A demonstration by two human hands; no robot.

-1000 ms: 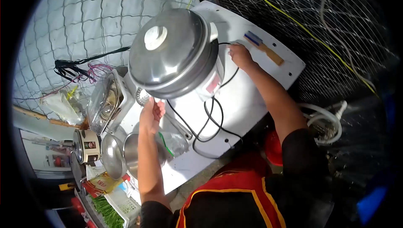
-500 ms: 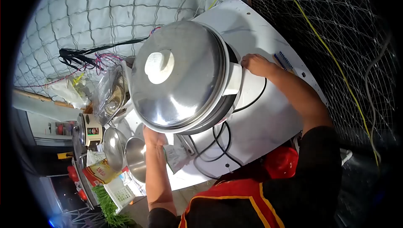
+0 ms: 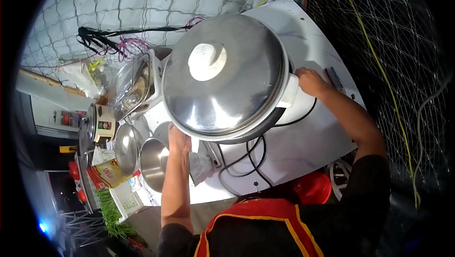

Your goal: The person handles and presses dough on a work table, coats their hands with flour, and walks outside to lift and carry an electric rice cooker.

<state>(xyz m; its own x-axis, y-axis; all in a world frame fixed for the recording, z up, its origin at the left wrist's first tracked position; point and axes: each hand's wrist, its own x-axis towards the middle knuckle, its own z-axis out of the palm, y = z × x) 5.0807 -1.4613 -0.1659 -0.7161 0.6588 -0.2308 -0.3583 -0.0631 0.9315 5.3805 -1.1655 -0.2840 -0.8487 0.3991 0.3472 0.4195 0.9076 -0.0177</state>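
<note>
A large lidded pot takes up the middle of the view, with a domed steel lid (image 3: pixel 246 86), a white knob (image 3: pixel 207 62) and a white side handle (image 3: pixel 289 91). My right hand (image 3: pixel 311 82) is closed at this handle, on the pot's right side. My left hand (image 3: pixel 179 139) is at the near left under the rim; the lid partly hides its fingers, which look wrapped round the pot's other side. Below the lid shows the dark pot body (image 3: pixel 253 136). Close to my left hand lies a clear plastic bag (image 3: pixel 201 167).
Black cords (image 3: pixel 253 155) lie on the white table (image 3: pixel 289 136). On the left are a steel bowl (image 3: pixel 154 164), a strainer-like pan (image 3: pixel 127 148), a dish rack (image 3: pixel 135 86) and a rice cooker (image 3: pixel 102 124). A notebook (image 3: pixel 333 78) lies at right; a red basin (image 3: pixel 313 188) sits below the table edge.
The pot looks larger and sits farther right and slightly higher in view, with both hands still at its sides. The background has also shifted as the camera moved.
</note>
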